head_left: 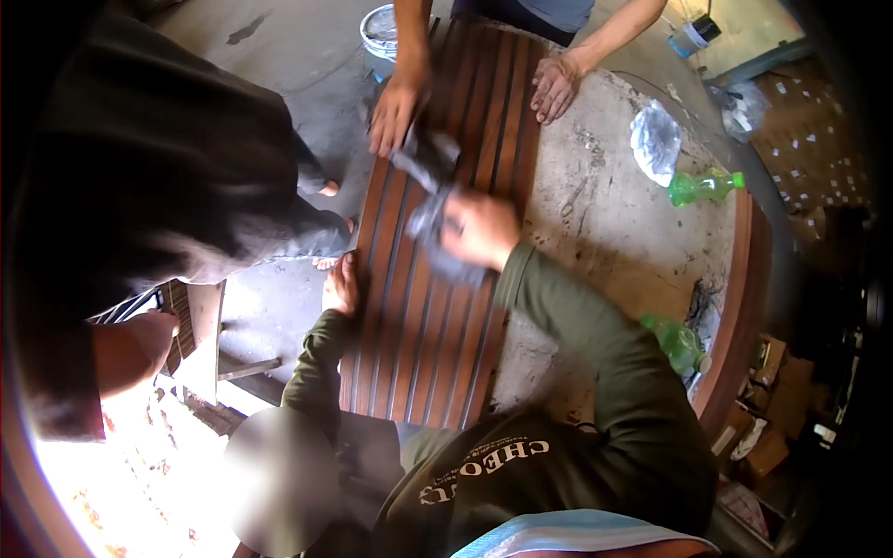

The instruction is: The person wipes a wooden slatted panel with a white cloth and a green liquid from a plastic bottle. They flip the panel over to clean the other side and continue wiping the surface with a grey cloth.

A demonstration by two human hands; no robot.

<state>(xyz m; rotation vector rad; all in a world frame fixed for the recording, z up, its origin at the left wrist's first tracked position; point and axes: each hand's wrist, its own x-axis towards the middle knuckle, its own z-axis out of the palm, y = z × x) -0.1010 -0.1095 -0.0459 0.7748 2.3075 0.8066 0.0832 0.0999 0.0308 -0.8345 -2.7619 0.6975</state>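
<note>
A long brown slatted wooden panel [409, 363] with dark grooves lies lengthwise in front of me. At its left edge is my left hand [341, 285], its fingers closed against the side of the panel. My right hand [482, 229] is closed on a dark grey cloth [445, 249] and presses it on the slats; motion blurs both. Just beyond, a co-worker's hand [395, 112] is at a second dark grey cloth [428, 156], also smeared. The co-worker's other hand [555, 87] rests on the panel's far right edge.
The panel lies on a worn, stained table [581, 186]. On it are a clear plastic bag [656, 141], a green bottle [702, 186] and another green bottle [677, 344]. A white bucket [379, 37] stands beyond. Another person in dark clothing [177, 167] stands close on my left.
</note>
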